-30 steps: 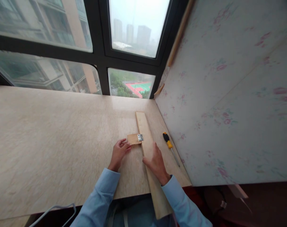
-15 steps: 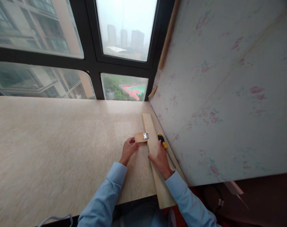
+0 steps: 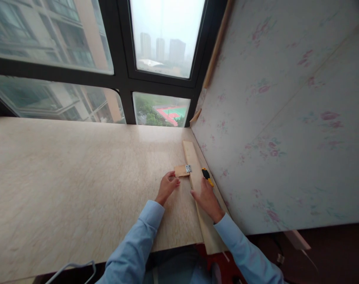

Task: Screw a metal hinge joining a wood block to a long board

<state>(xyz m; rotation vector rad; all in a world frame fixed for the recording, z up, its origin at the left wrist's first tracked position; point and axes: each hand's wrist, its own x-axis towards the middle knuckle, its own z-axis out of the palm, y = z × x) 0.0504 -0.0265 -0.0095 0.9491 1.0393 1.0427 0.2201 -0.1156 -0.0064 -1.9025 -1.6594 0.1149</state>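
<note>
A long pale wooden board (image 3: pixel 196 165) lies lengthwise near the wall, its near end jutting past the counter edge. A small metal hinge (image 3: pixel 188 169) joins its left edge to a short, thin wooden piece (image 3: pixel 181 170). My left hand (image 3: pixel 166 187) has its fingertips and thumb closed at the left end of that short piece. Across the long board lies my right hand (image 3: pixel 207 199), gripping it with the thumb at the left edge and the fingers toward the right. A black-and-yellow screwdriver (image 3: pixel 207 175) rests just beyond the right fingers; most of its shaft is hidden.
The boards lie on a beige stone-patterned counter (image 3: pixel 79 185). A wall with flowered paper (image 3: pixel 270 138) rises close on the right, and a dark-framed window (image 3: pixel 126 94) stands behind. A pale cable (image 3: pixel 75 265) hangs at the counter's front left edge.
The view has shifted, so everything sits slightly farther right. The hinge shows more of its metal face now. Both hands keep nearly the same places on the wood, and less of the screwdriver's shaft shows.
</note>
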